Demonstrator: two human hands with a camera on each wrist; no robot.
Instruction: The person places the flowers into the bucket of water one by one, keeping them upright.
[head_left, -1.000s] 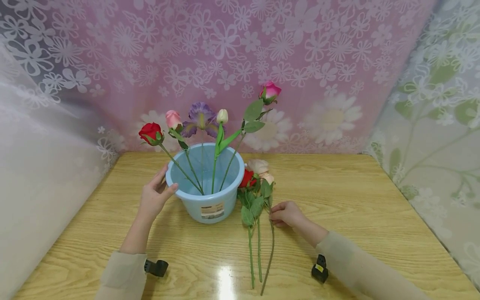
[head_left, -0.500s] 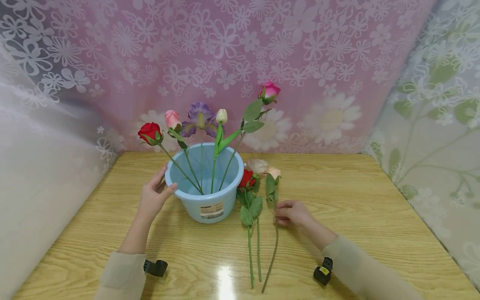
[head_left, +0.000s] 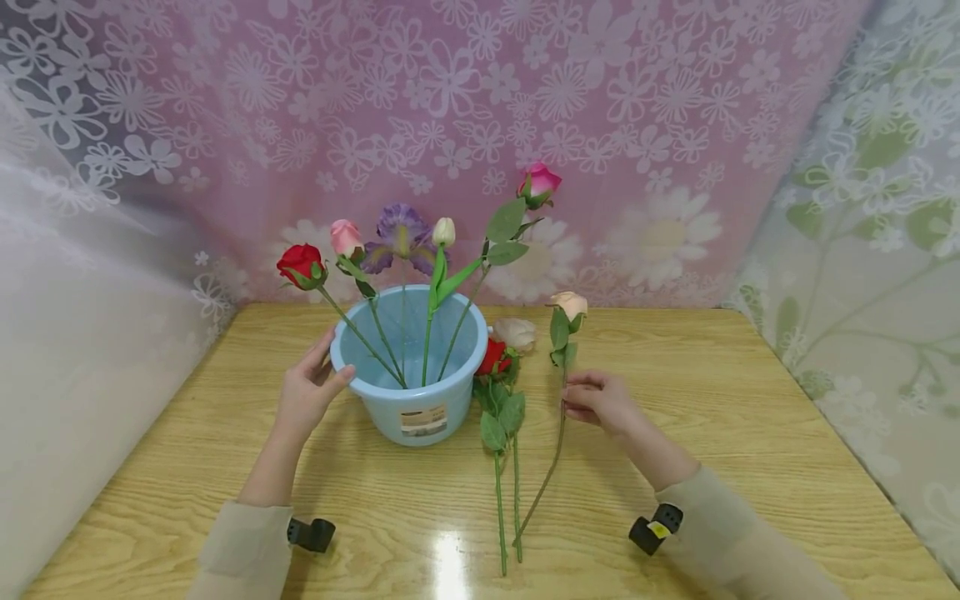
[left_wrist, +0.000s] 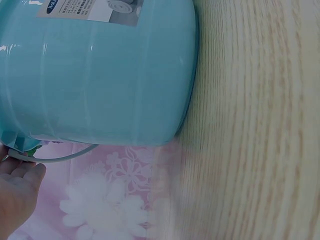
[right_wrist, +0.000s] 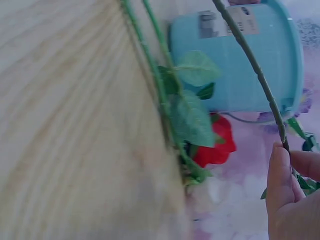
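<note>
My left hand (head_left: 303,392) grips the left rim of a light blue bucket (head_left: 382,417), its thumb over the edge; in the left wrist view the fingers lie by the bucket's handle (left_wrist: 65,158). My right hand (head_left: 609,406) pinches the stem of a peach rose (head_left: 572,306) between thumb and fingers. That rose is tilted up off the table, its stem end low near two other stems. Leaning in the bucket are a red rose (head_left: 300,267), a pink rose (head_left: 346,238), a purple iris (head_left: 402,233), a white tulip (head_left: 443,232) and a magenta rose (head_left: 542,180).
Right of the bucket, a second red rose (head_left: 493,358) and a pale cream flower (head_left: 515,335) lie on the wooden table (head_left: 720,400), stems toward me. A pink floral curtain (head_left: 465,92) hangs behind, with pale sheets at both sides.
My right hand has moved right and away from me, drawing the peach rose apart from the other two lying flowers and raising its head. The left hand and bucket have stayed put.
</note>
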